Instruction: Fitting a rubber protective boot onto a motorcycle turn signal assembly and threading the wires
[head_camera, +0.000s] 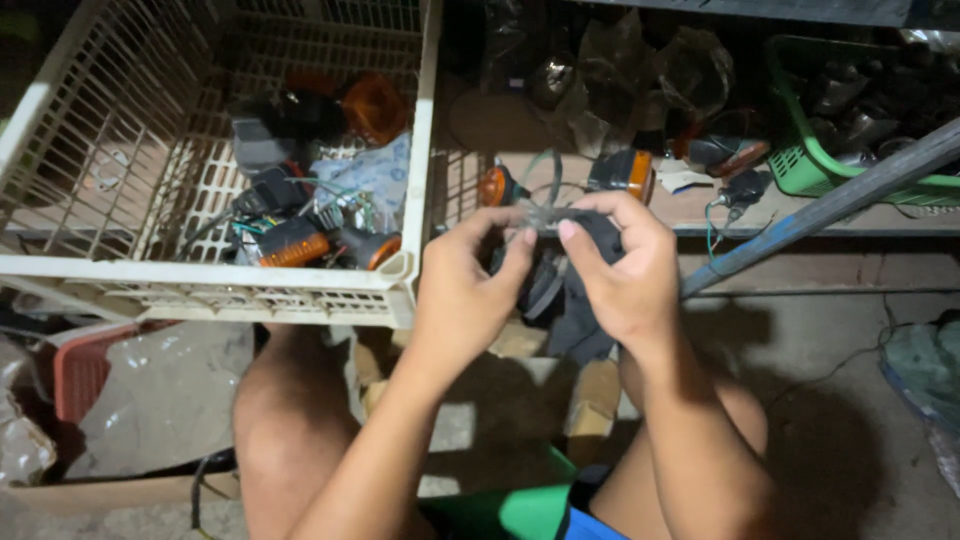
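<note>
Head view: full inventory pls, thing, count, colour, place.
black part with thin wires: one, black, held between both hands at centre
crate: one, cream plastic lattice, upper left
lamp parts in crate: count unclear, black bodies with orange lenses, tangled wires
orange-lens lamps on shelf: two, orange and black, just beyond the hands
green basket: one, upper right, dark parts inside
metal bar: one, grey, slanting at right
red basket: one, lower left
clear plastic bags: several, top centre shelf
left hand: pinching the wires
right hand: gripping the black part
</note>
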